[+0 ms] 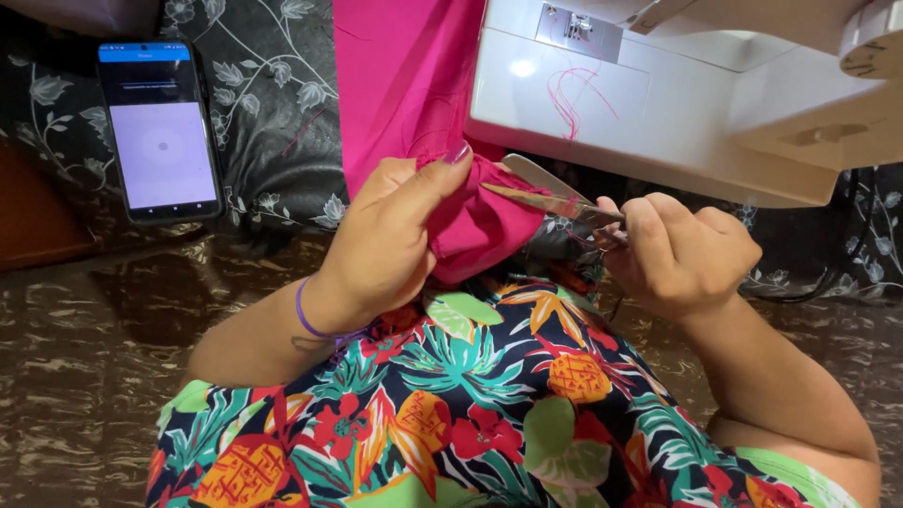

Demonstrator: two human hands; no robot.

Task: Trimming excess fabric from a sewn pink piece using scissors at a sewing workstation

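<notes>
Just beneath the white sewing machine, the left hand pinches bunched pink fabric while the right hand grips scissors, blades parted at the fold. Cutting that close risks nicking the seam or the thumb.

One screen is seen: a smartphone, laid flat and upright on the dark flowered cloth, well apart from the left hand and up to its left, farther still from the right hand. Its body is a black, rounded rectangle. The display is lit, with a blue band along the top, a dark strip under it, and a pale lilac field below with a faint grey round mark at its middle.
</notes>
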